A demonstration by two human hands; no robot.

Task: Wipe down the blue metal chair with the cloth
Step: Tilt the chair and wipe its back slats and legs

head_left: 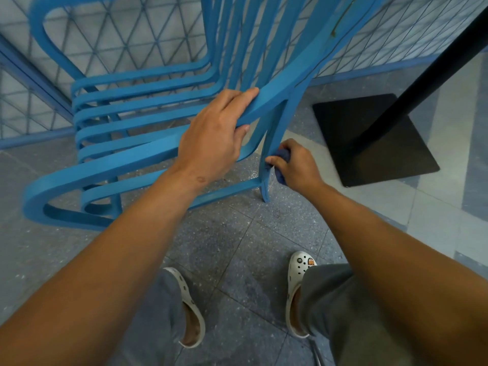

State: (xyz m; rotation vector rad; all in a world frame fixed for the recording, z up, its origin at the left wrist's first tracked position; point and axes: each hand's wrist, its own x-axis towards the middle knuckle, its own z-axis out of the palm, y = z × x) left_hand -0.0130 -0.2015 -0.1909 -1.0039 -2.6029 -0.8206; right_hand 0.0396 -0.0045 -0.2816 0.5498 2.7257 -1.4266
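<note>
Our left grip (214, 140) is clamped on the blue metal chair (148, 120), fingers curled over the top of a flat, curved band where the armrest bends up into the back, thumb tucked beneath the same band. Starting at the far left, we see the chair's armrest loop round in a smooth U, its paint matte and even. The seat is a set of parallel flat slats with gaps between them, each bending upward into the long vertical slats of the back. The chair stands on a floor (237, 247) of grey speckled tiles with thin joints. Behind it runs a blue-framed mesh fence (111, 35) with a triangular wire pattern.

Just right of the left hand, our right grip (293, 165) is closed around a bunched dark blue cloth (280, 158), soft and crumpled, pressing it against the narrow rear leg (265, 180) of the chair, low down near the floor. The thumb touches the leg's edge; only parts of the cloth show between the fingers and below the palm.

Further right, a flat, square black base plate (369, 138) lies on the floor, with a slanted black post (433, 64) rising from it. At the bottom we see grey trousers (332, 299) and white perforated clogs (299, 265), the right one carrying small charms.
</note>
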